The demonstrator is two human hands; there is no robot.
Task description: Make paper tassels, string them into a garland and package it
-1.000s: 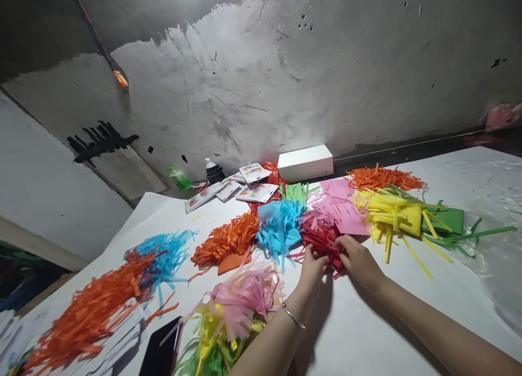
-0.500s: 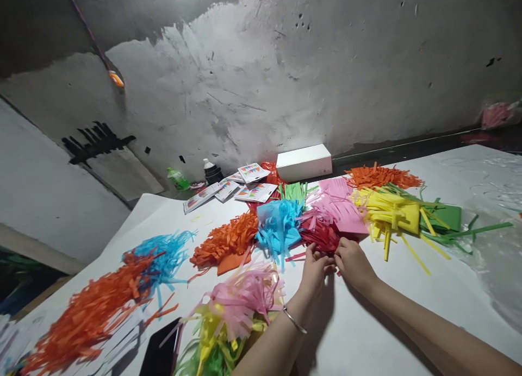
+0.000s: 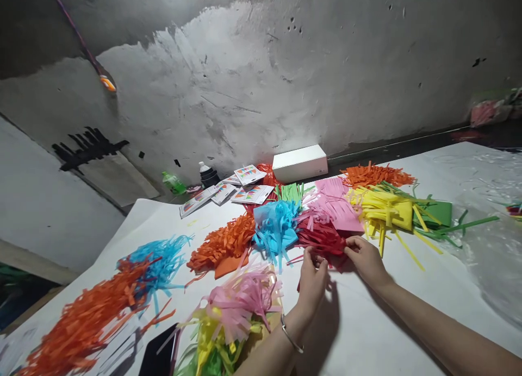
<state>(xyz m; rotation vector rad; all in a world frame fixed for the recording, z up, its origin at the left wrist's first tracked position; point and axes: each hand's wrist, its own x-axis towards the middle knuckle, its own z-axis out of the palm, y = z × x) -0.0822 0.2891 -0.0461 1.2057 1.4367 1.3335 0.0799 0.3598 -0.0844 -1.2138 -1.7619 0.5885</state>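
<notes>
Dark red fringed tissue paper [image 3: 320, 236] lies on the white tabletop in front of both hands. At its right end, my right hand [image 3: 369, 262] pinches the red tissue's edge between thumb and fingers. My left hand [image 3: 313, 283] is just below the fringe, fingers curled in; a thin red paper strip [image 3: 299, 286] pokes out beside it. The inside of that hand is hidden. Blue fringed tissue [image 3: 277, 229] sits left of the red bundle, and pink tissue [image 3: 336, 205] lies behind it. A bracelet [image 3: 290, 335] circles my left wrist.
Orange fringe [image 3: 224, 243], yellow fringe [image 3: 387, 208] and a pink tassel bundle [image 3: 240, 300] lie around. Farther left is a large orange pile [image 3: 89, 316], near a phone [image 3: 158, 351]. Printed packets [image 3: 253, 194] and a white box [image 3: 299, 163] stand at the back; clear plastic [image 3: 489, 256] lies right.
My hands have moved apart: the left slightly left and down, the right to the right along the red tissue. The red bundle looks more spread toward the right. The view has shifted a little.
</notes>
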